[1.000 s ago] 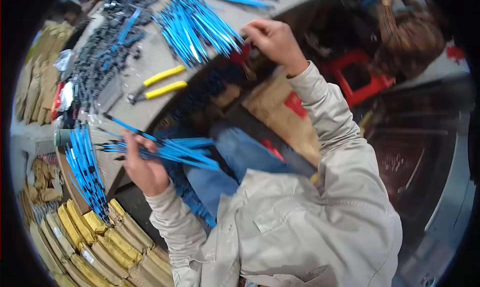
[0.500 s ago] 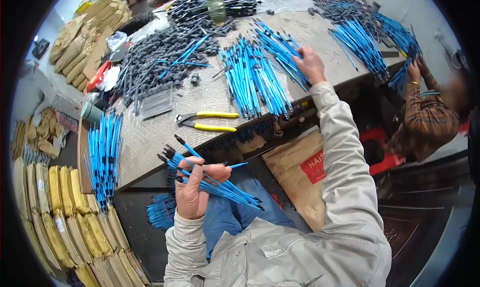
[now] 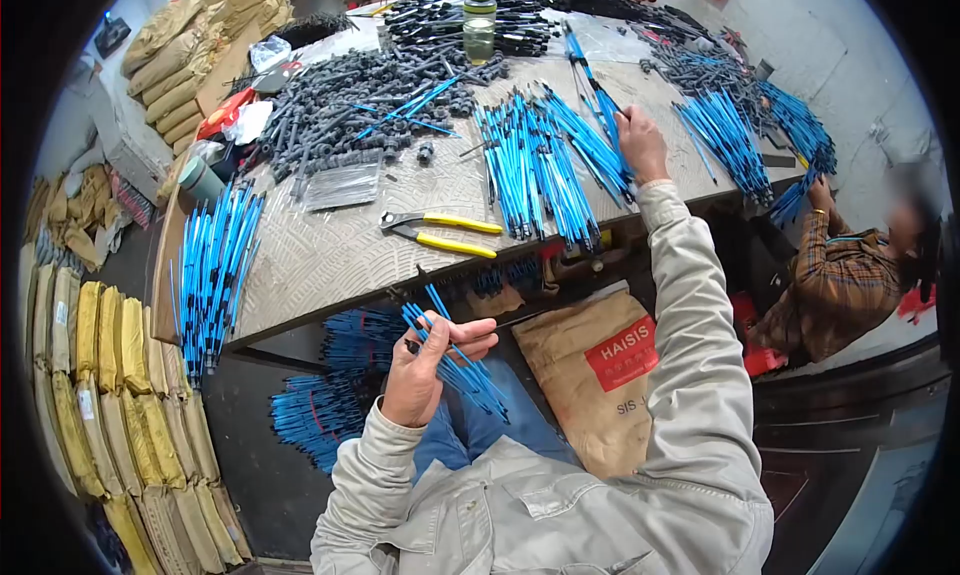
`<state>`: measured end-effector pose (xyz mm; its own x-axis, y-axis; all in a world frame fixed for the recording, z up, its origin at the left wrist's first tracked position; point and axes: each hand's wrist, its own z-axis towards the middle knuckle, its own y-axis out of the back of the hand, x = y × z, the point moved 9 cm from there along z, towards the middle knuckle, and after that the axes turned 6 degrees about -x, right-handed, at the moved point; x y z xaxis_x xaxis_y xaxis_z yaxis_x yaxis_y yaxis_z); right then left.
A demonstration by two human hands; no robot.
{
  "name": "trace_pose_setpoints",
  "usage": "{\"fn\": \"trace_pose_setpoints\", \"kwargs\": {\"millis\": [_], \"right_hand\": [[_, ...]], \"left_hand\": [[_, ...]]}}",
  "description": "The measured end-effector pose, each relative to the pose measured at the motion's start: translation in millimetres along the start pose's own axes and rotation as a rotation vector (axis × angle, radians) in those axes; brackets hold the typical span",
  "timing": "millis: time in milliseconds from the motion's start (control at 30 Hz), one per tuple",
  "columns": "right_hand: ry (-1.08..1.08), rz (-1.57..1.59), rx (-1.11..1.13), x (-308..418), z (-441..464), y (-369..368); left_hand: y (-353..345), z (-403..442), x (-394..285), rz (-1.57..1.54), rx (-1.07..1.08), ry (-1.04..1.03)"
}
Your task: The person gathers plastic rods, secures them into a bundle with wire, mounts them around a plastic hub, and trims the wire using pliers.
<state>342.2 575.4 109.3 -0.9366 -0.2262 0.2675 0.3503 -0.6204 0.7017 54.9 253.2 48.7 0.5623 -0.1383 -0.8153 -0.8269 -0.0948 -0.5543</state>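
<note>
My left hand [image 3: 425,367] is closed around a small bunch of blue rods with black ends [image 3: 470,383], over my lap. On the worktable, my right hand [image 3: 641,143] pinches a few blue rods [image 3: 596,85] that point away from me, raised at the far end. Just left of that hand lies a wide pile of blue rods [image 3: 530,170] at the table's front edge. Pliers with yellow handles [image 3: 455,232] rest on the table between my hands, jaws toward the left.
Grey fittings [image 3: 340,105] cover the table's left part, near a green-lidded bottle [image 3: 479,25]. Blue rods [image 3: 215,275] overhang the left corner. A co-worker [image 3: 845,275] sits at the right. Below are a paper sack [image 3: 590,425] and rod bundles [image 3: 315,415].
The view has swung and steadied. My right hand now holds rods lifted at their far end. The bunch in my left hand has tilted more steeply.
</note>
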Motion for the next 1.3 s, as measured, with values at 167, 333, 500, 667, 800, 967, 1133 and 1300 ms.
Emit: {"fn": "trace_pose_setpoints", "kwargs": {"millis": [167, 333, 500, 667, 800, 967, 1133, 1300], "right_hand": [[-0.048, 0.145, -0.010, 13.5, -5.5, 4.2], [-0.083, 0.293, -0.030, 32.7, -13.7, 23.9], [0.101, 0.017, 0.080, 41.2, -10.5, 23.0], [0.261, 0.043, -0.028, 52.5, 11.8, 44.6], [0.126, 0.298, -0.046, 58.8, 25.8, 62.9], [-0.169, 0.985, 0.032, 58.4, 9.9, 68.9], [-0.127, 0.984, 0.006, 93.1, -64.3, 141.5], [-0.261, 1.082, 0.072, 119.6, -175.9, 163.2]], "left_hand": [[6.8, -7.3, 1.6, 0.054, 0.019, 0.035], [16.4, -7.9, -0.7, 0.065, 0.002, -0.001], [16.0, -5.6, -0.9, 0.052, -0.010, 0.007], [17.0, -3.7, 0.4, 0.043, -0.016, 0.011], [19.6, -0.9, 0.5, 0.029, -0.063, 0.005], [19.8, -0.1, -0.7, 0.111, -0.053, -0.006], [44.9, 13.4, -14.7, 0.093, -0.108, -0.034], [43.1, 43.8, -26.6, 0.098, -0.142, -0.085]]}}
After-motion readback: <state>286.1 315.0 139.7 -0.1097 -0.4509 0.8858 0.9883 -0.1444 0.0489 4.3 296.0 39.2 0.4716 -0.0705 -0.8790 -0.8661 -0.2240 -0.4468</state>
